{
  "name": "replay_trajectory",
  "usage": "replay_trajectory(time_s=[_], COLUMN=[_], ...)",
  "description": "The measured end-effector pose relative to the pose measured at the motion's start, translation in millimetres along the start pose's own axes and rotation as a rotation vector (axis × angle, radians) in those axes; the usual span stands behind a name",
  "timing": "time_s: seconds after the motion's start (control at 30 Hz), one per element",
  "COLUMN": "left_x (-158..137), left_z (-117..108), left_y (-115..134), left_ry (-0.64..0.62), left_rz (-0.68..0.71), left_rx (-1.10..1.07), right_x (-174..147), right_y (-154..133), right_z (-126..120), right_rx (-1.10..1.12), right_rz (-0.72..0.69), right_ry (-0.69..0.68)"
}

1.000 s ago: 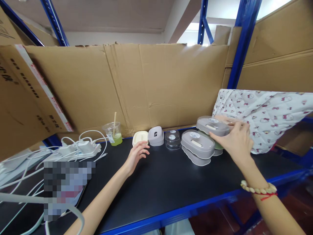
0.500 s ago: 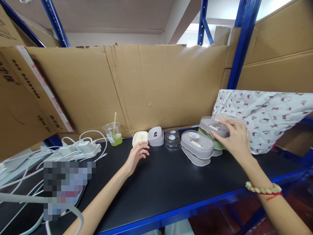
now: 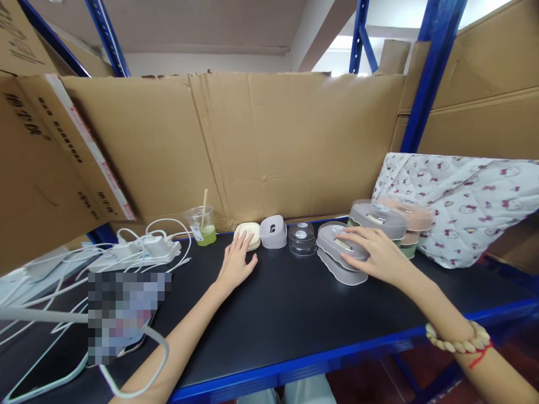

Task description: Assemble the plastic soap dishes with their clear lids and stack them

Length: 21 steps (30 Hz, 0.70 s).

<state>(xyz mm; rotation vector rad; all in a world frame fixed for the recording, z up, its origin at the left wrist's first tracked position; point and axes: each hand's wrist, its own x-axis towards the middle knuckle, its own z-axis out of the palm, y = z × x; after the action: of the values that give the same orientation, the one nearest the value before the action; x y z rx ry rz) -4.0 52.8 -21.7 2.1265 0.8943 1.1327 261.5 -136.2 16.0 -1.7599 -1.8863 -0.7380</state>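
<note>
My left hand [image 3: 236,265] lies with fingers spread over the near side of a small cream box [image 3: 251,229]; its fingertips overlap the top. My right hand [image 3: 381,252] reaches over a grey oval box with a clear lid [image 3: 332,238], fingers and thumb apart on either side of its pale handle. Whether they press on the lid is hard to tell. This box rests on another grey wavy-edged piece [image 3: 337,270]. Between the hands stand a lilac-grey box with a dark slot [image 3: 273,234] and a clear, dark-looking cover with round stickers [image 3: 302,240].
Behind my right hand are another grey lidded box [image 3: 377,217] and a peach one [image 3: 416,213], against a patterned cloth [image 3: 467,196]. To the left stand a cup of green drink [image 3: 206,233], a power strip with cables [image 3: 155,252] and a blurred-out device [image 3: 122,320]. Cardboard [image 3: 295,146] walls the back.
My right hand has moved left from the rear grey box to the front one. My left hand has come forward onto the cream box. The view has shifted slightly.
</note>
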Motion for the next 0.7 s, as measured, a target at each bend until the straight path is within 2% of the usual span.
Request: replay_trajectory(time_s=[0.13,0.2,0.27,0.33,0.37,0.43,0.5,0.6,0.7], left_x=[5.3,6.4,6.1,4.6,3.6,1.9,0.9,1.6,4.3], left_z=[-4.9,-7.7,-9.9,-11.9,-13.2,-16.9,-22.6,-33.3,-42.1], left_y=[-7.8,-5.0,0.2,4.4,5.4,5.1,3.3,2.5,3.3], left_ry=[0.007,-0.020,-0.051,-0.044,-0.020,0.070,0.149,0.177,0.176], left_rz=[-0.081,-0.096,-0.086,-0.079,-0.092,-0.167,-0.287,-0.430,-0.527], left_rx=[0.038,0.175,0.332,0.450,0.485,0.496,0.445,0.398,0.543], right_x=[7.9,17.1,30.6,47.3,56.2,72.9,86.3,97.8,101.2], right_y=[-12.4,-27.9,-50.0,-75.1,-87.2,-106.9,-118.3,-120.9,-115.1], right_z=[7.3,11.0,17.4,28.5,36.0,53.5,71.9,92.7,100.6], right_rx=[-0.117,-0.131,-0.089,-0.007,0.021,0.020,-0.023,-0.057,-0.039], right_rz=[-0.006,-0.042,-0.058,-0.065,-0.051,-0.014,-0.002,0.002,0.010], right_ry=[0.164,0.250,0.262,0.119,-0.002,-0.231,-0.387,-0.458,-0.435])
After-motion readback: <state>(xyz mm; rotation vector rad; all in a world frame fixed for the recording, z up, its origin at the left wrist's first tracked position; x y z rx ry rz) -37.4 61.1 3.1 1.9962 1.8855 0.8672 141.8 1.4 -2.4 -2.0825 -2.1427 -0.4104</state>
